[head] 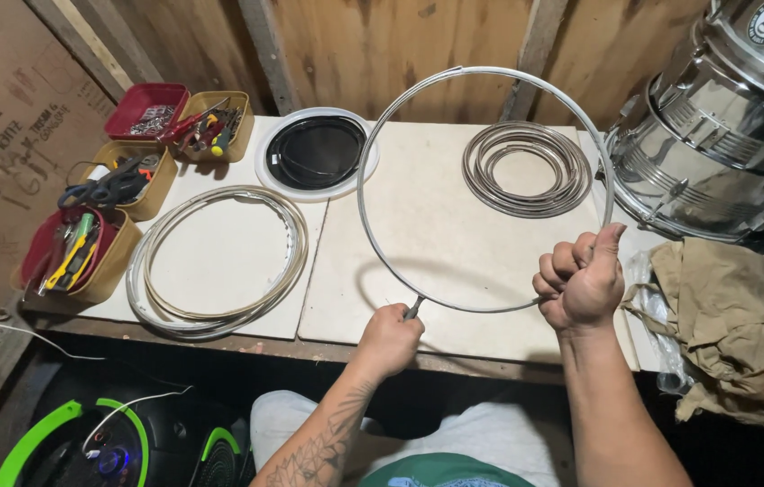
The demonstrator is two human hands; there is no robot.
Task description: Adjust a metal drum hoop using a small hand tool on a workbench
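Tool-filled tubs [84,248] are lining the tabletop's [418,216] left edge; coiled rings [526,169] (silvery) are lying near its back-right corner.

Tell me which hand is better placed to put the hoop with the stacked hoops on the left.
Left, probably. The left hand grips the hoop at its bottom edge, nearer the stacked hoops. The right hand holds the far right side, beside the drum.

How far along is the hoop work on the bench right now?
Looks done: a stack of metal rings lies flat at the left and a smaller coil of rings at the back. In hand: one large metal hoop held upright, left hand gripping a tool at its lower edge, right hand clasping its right side. Apparently left: the drum shell and the black drumhead sit apart, unassembled.
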